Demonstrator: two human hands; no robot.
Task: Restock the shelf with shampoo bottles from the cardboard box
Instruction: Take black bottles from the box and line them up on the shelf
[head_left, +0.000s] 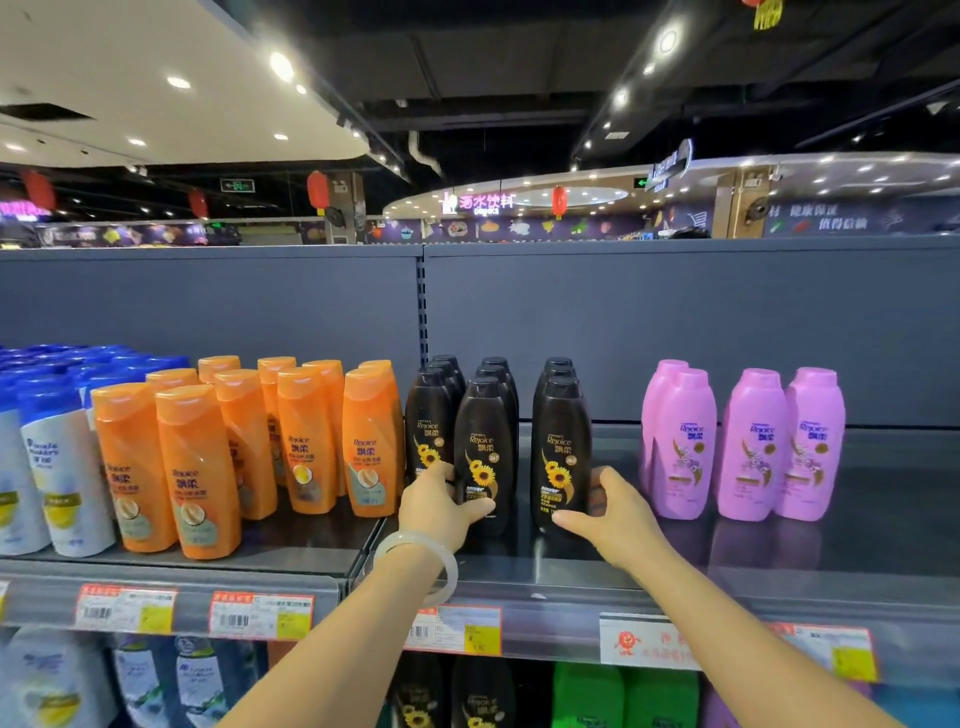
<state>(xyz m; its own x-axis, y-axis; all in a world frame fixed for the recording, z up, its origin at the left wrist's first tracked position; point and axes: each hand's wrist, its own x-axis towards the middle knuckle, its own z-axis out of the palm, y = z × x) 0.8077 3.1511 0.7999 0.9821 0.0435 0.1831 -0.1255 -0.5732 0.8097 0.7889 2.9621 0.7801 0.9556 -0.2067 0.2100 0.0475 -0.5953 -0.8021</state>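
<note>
A long dark grey metal shelf (810, 551) with a tall grey back panel carries rows of upright shampoo bottles. From the left stand white bottles with blue caps (62, 467), then a block of orange plastic bottles with orange flip caps (208, 467), then three files of black sunflower-label bottles, then pink-lilac bottles (748, 447) well apart to the right. Price tags (260, 616) sit along the shelf's front rail, and more bottles show on the shelf below.

The left hand (441, 501), a pale bangle (415, 566) on its wrist, grips the foot of the middle front black bottle (483, 452), thumb in front and fingers curled behind it. The right hand (613, 512) holds the foot of the right front black bottle (561, 447), thumb across the front and fingers wrapped round its right side. Both bottles stand upright on the shelf near its front edge.
</note>
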